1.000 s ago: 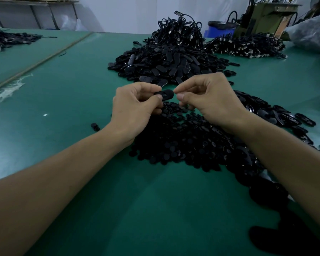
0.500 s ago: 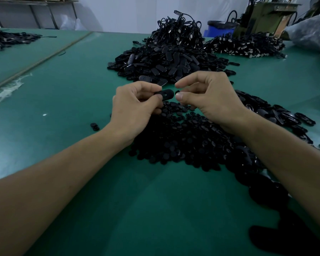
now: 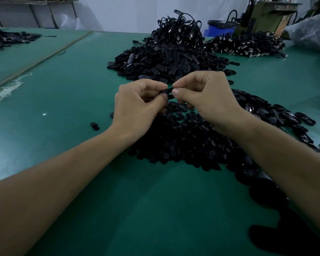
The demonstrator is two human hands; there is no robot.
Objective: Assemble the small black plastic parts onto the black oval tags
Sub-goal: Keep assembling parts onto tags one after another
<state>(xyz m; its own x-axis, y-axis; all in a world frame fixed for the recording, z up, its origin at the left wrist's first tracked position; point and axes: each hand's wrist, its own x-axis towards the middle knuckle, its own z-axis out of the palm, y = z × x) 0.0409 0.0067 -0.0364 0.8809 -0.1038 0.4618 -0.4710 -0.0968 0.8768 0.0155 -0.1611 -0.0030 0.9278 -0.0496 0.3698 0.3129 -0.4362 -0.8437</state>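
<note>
The light was dim and bluish, strongest on the pale wall point(image 3: 137, 15) at the far side. The green worktop point(image 3: 72, 100) carried a weak sheen at far left and a broad soft shadow near the bottom edge. The near-right pile of black parts point(image 3: 192, 145) sank into blurred, detail-less dark. Wide-angle stretch swelled the left forearm point(image 3: 54, 182) at the near edge.

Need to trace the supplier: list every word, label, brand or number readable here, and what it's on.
No text can be read.
The black oval tag pinched by the left hand and right hand shows no marking; the heap of tags, blue bin and green machine are too dim to tell.
</note>
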